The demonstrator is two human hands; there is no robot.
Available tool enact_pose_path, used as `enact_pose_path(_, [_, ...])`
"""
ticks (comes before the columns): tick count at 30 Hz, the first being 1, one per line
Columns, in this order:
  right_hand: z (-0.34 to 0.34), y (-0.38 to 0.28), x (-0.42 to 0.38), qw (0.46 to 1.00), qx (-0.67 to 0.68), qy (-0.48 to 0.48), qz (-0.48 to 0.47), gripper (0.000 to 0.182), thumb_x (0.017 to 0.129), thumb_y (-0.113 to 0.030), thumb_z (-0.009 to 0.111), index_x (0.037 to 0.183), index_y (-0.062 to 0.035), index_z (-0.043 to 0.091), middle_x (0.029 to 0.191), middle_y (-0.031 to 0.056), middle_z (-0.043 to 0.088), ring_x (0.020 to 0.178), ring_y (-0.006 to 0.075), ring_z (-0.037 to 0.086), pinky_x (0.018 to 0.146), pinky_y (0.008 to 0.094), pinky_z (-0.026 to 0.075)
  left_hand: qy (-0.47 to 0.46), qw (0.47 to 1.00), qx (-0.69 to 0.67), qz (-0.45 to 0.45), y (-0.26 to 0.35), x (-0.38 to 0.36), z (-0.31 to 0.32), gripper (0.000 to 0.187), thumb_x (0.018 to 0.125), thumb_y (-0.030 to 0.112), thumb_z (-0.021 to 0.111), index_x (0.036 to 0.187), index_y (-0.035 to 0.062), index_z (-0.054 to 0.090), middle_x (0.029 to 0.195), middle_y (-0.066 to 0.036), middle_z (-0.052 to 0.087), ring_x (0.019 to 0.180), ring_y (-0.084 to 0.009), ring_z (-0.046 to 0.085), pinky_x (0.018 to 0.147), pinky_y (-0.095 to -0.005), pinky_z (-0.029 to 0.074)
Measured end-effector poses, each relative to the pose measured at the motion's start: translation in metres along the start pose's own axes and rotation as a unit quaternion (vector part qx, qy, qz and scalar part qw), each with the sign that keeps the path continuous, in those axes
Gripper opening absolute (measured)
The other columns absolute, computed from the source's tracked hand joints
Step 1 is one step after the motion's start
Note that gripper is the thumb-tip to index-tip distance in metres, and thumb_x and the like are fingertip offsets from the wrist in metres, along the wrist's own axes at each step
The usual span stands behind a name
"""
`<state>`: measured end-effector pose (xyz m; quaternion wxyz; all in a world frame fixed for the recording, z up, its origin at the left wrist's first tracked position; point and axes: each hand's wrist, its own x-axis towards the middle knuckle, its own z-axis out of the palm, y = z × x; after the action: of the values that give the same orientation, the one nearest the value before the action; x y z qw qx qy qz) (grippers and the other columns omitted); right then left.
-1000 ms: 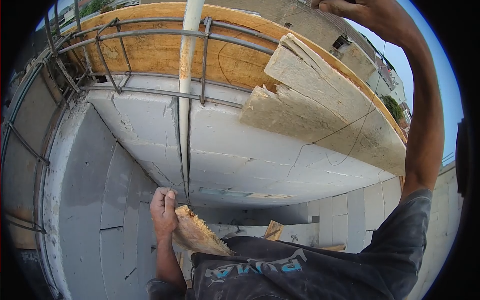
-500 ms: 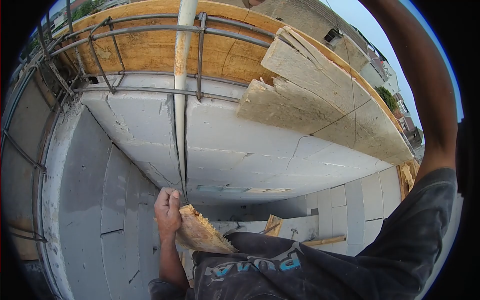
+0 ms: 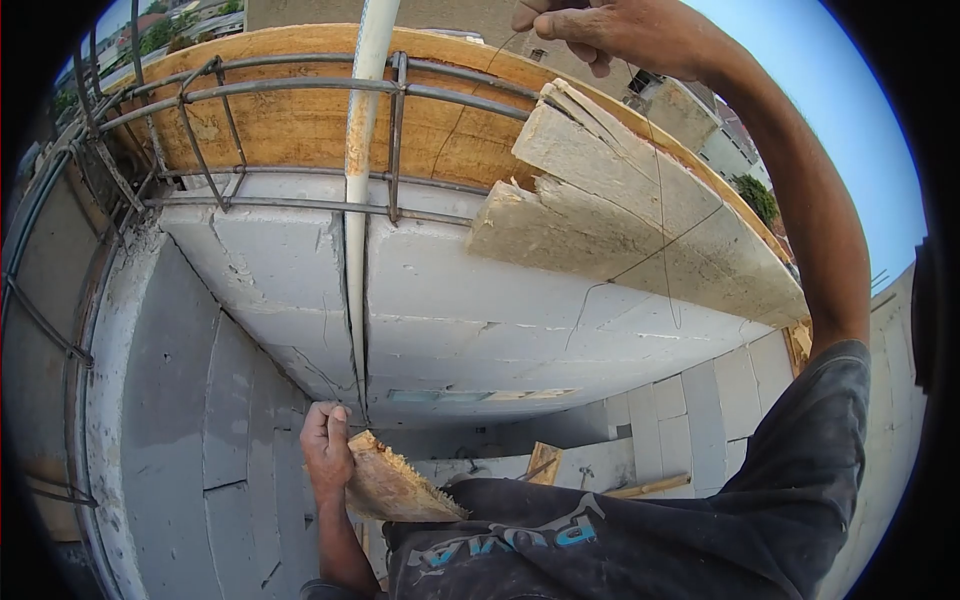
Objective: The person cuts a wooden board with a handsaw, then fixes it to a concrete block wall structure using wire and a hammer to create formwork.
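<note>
Low in front of my chest, my left hand is closed at the edge of a short wooden board with a rough, splintered end. Its fingers curl on the far side, partly hidden. At the top of the view my right hand is raised, thumb and forefinger pinching a thin wire that runs down in front of the orange formwork board. Below that hand, another thin wire hangs over a wide, cracked grey plank leaning along the wall top.
A steel rebar cage runs along the wall top. A white pipe drops into a slot in the pale block wall. Side block walls stand at left. Loose timber lies far below. Rooftops show beyond.
My right hand has come down into view at the top, pinching the wire. My left hand and the short board sit slightly lower in the picture. The view has shifted a little.
</note>
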<state>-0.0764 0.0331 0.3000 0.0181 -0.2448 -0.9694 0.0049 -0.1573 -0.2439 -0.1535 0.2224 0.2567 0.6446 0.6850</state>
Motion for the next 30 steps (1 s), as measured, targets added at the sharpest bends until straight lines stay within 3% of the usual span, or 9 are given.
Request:
enact_pose_path(4, [0.026,0.031,0.031,0.986,-0.073,0.053,-0.140,0.024,0.095,-0.015,0.057,0.113,-0.0040,0.068,0.091,0.0100,0.071,0.089,0.0214,0.066,0.084,0.0380,0.051,-0.023,0.999,0.015,0.024,0.003,0.006,0.011,0.024,0.100,0.021,0.057,0.086,0.0013,0.057,0.074,0.002,0.050,0.067,-0.0057,0.042,0.061,-0.0242,0.037])
enact_pose_path(5, [0.029,0.014,0.023,0.996,-0.035,-0.001,-0.077,0.027,0.093,-0.016,0.059,0.116,-0.0046,0.068,0.103,0.0144,0.072,0.100,0.0244,0.066,0.089,0.0407,0.050,-0.034,0.999,0.017,0.026,0.006,0.005,0.014,0.024,0.100,0.020,0.057,0.086,0.0013,0.057,0.074,0.002,0.050,0.067,-0.0059,0.042,0.061,-0.0244,0.037])
enact_pose_path(8, [0.022,-0.004,0.008,0.999,0.025,-0.011,-0.020,0.032,0.093,-0.022,0.061,0.118,-0.0034,0.066,0.109,0.0158,0.070,0.104,0.0262,0.065,0.090,0.0427,0.050,-0.050,0.999,0.013,0.000,0.011,0.003,0.017,0.023,0.100,0.019,0.056,0.085,0.0013,0.057,0.073,0.002,0.050,0.067,-0.0060,0.042,0.061,-0.0245,0.037])
enact_pose_path(9, [0.023,0.008,0.012,0.999,-0.004,0.023,-0.048,0.038,0.095,-0.033,0.061,0.118,-0.0024,0.065,0.107,0.0142,0.069,0.102,0.0256,0.064,0.091,0.0430,0.050,-0.047,0.999,0.007,-0.004,0.012,0.001,0.016,0.023,0.100,0.019,0.056,0.085,0.0013,0.057,0.073,0.002,0.050,0.067,-0.0059,0.042,0.061,-0.0244,0.037])
enact_pose_path(13, [0.004,0.028,0.017,0.987,0.152,0.037,-0.024,0.053,0.099,-0.048,0.054,0.124,-0.0024,0.062,0.107,0.0147,0.067,0.103,0.0274,0.062,0.092,0.0430,0.052,-0.031,0.999,0.006,0.011,0.001,-0.001,0.015,0.021,0.099,0.018,0.056,0.087,0.0015,0.058,0.072,0.003,0.050,0.067,-0.0052,0.042,0.061,-0.0239,0.037])
enact_pose_path(17, [0.009,0.068,0.065,0.996,0.072,-0.041,-0.031,0.054,0.099,-0.048,0.054,0.127,-0.0023,0.061,0.108,0.0149,0.066,0.103,0.0281,0.062,0.092,0.0436,0.052,-0.034,0.999,0.007,-0.006,-0.002,-0.001,0.009,0.020,0.099,0.018,0.057,0.088,0.0017,0.058,0.074,0.002,0.052,0.068,-0.0060,0.044,0.062,-0.0237,0.038])
enact_pose_path(23, [0.071,0.129,0.142,0.993,-0.038,-0.102,-0.050,0.052,0.098,-0.046,0.055,0.125,-0.0023,0.062,0.105,0.0141,0.065,0.100,0.0273,0.061,0.089,0.0429,0.051,-0.019,1.000,-0.002,-0.008,-0.010,0.003,0.013,0.022,0.100,0.020,0.058,0.087,0.0020,0.057,0.075,0.003,0.052,0.069,-0.0062,0.044,0.063,-0.0242,0.038])
enact_pose_path(30, [0.119,0.179,0.178,0.983,-0.066,-0.167,-0.034,0.050,0.097,-0.045,0.056,0.123,-0.0022,0.063,0.102,0.0132,0.064,0.097,0.0263,0.061,0.087,0.0422,0.051,0.018,0.996,-0.015,-0.082,-0.024,0.008,0.007,0.030,0.101,0.028,0.057,0.082,0.0047,0.057,0.066,0.006,0.044,0.060,-0.0035,0.037,0.054,-0.0233,0.029])
